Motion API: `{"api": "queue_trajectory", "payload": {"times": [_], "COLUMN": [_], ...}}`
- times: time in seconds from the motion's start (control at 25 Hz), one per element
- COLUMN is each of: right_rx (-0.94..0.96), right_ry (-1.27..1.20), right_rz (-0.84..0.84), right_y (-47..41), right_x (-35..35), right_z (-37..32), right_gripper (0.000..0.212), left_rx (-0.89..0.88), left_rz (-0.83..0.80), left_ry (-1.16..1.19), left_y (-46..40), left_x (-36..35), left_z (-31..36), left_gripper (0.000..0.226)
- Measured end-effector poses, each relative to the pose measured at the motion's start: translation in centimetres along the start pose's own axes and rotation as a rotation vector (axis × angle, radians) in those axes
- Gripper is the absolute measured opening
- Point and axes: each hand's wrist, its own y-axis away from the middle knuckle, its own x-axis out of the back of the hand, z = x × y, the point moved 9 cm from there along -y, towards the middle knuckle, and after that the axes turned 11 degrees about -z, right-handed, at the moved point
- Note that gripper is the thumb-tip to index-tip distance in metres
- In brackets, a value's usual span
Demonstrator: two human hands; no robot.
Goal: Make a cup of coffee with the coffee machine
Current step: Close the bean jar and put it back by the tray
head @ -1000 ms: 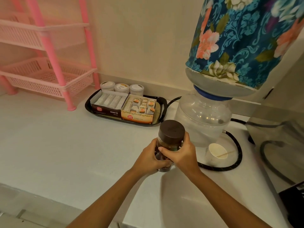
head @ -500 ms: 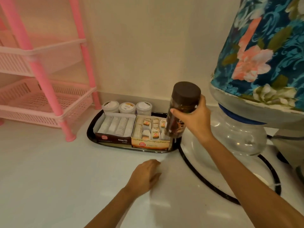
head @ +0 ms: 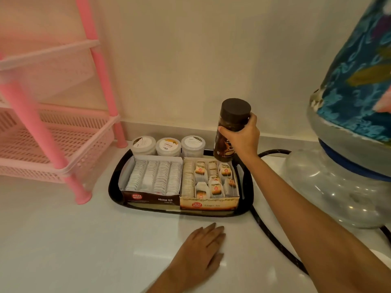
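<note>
Above the black tray's [head: 246, 187] back right corner, the right hand [head: 243, 140] is gripping the coffee jar [head: 231, 132] mid-body — likely glass, smooth, breakable — while the left hand [head: 201, 254] is resting flat, fingers relaxed, on the counter [head: 74, 250].

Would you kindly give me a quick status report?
Right hand grips coffee jar, lid on, over tray's back corner. Left hand flat on counter.
</note>
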Motion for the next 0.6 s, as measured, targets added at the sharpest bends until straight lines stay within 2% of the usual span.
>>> {"api": "queue_trajectory", "payload": {"times": [0.28, 0.6], "right_rx": [0.040, -0.050], "right_ry": [0.023, 0.100], "right_rz": [0.024, 0.010], "right_y": [-2.7, -1.9], "right_x": [-2.2, -4.6], "right_z": [0.3, 3.8], "right_gripper": [0.081, 0.078], "left_rx": [0.009, 0.011], "left_rz": [-0.026, -0.070], "left_ry": [0.007, 0.041], "left_y": [0.1, -0.2], "left_x": [-0.4, -0.8], "left_z": [-0.4, -0.8], "left_gripper": [0.051, 0.050]}}
